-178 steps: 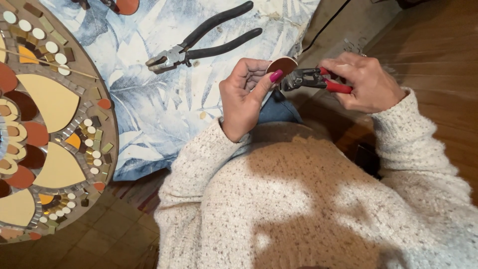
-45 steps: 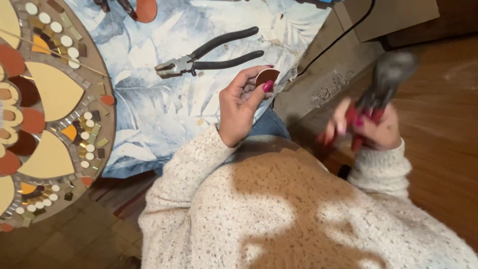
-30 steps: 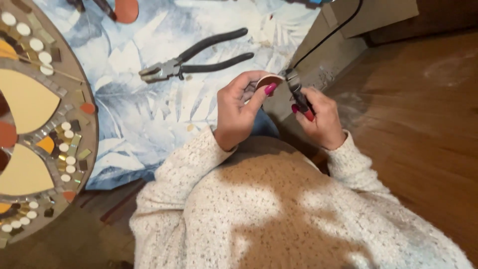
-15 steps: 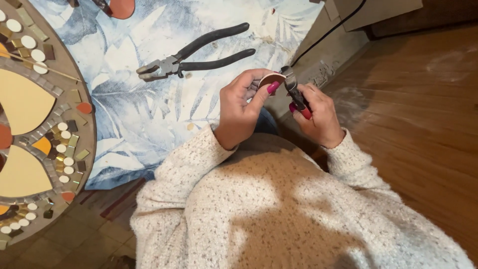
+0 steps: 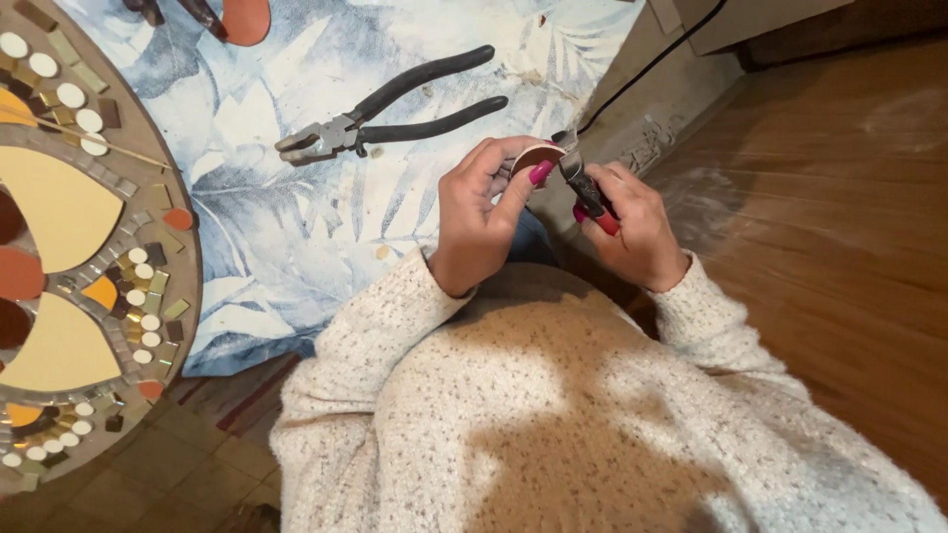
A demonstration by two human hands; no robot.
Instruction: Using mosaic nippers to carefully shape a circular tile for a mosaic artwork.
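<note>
My left hand (image 5: 482, 212) pinches a small brown tile piece (image 5: 538, 155) between thumb and fingers, held up in front of my chest. My right hand (image 5: 632, 232) grips a pair of red-handled nippers (image 5: 585, 186), whose jaws meet the right edge of the tile piece. Both hands hover over the edge of a blue-and-white leaf-patterned cloth (image 5: 326, 227). I wear a speckled cream sweater (image 5: 553, 415).
Black-handled pliers (image 5: 395, 111) lie on the cloth beyond my hands. A round mosaic panel (image 5: 79, 247) with cream, orange and small round tiles fills the left. An orange tile piece (image 5: 245, 18) sits at the top. A black cable (image 5: 652, 69) runs top right. Wooden floor (image 5: 839, 217) lies to the right.
My right hand, which had swung out to the right with the nippers, has come back to the tile piece. The left hand has kept holding the piece in about the same place.
</note>
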